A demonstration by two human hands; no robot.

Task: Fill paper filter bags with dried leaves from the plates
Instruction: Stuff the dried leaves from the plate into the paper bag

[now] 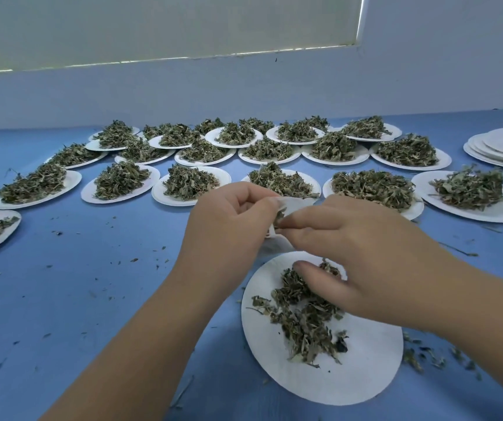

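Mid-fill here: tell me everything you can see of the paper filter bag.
The paper filter bag is small, white, thin and crumpled, mostly hidden between the hands. The left hand pinches its upper edge, holding it raised above the far rim of the near plate. Its mouth faces the right hand, whose straight fingertips touch it. A few dried leaves show inside the mouth.

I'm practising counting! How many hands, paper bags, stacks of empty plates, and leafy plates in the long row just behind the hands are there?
hands: 2 (left hand, right hand)
paper bag: 1
stack of empty plates: 1
leafy plates in that row: 6
total: 10
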